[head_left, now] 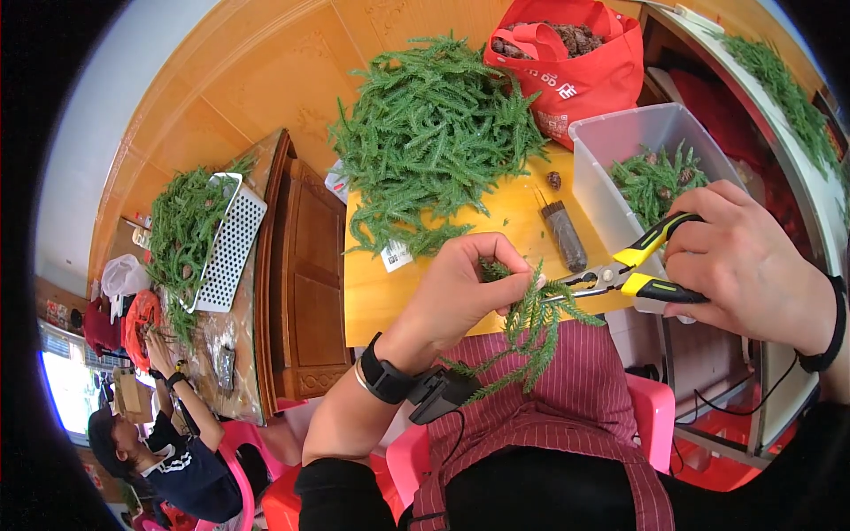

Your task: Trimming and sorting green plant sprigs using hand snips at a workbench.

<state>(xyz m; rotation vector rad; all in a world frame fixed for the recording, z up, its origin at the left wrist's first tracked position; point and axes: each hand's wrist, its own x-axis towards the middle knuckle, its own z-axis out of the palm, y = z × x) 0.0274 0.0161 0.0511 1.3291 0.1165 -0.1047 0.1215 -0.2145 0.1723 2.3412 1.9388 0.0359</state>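
My left hand point(469, 288) pinches a green artificial pine sprig point(536, 341) between thumb and fingers, its branches hanging down over my striped apron. My right hand point(739, 261) grips a pair of pliers point(611, 276) with yellow and black handles. The handles are spread, and the jaws point left at the sprig's upper part, close to my left fingertips. Whether the jaws touch the stem I cannot tell. Just beyond the pliers, a dark wrapped bundle of thin wires point(564, 237) lies on the yellow table point(381, 305), with a small pine cone point(554, 180) near it.
A big heap of pine sprigs point(434, 133) covers the table's far left. Behind stands a red bag point(602, 84) of pine cones. At right is a translucent bin point(611, 133) holding sprigs with cones. Further left, a co-worker point(186, 473) sits at another table with a white basket point(232, 248).
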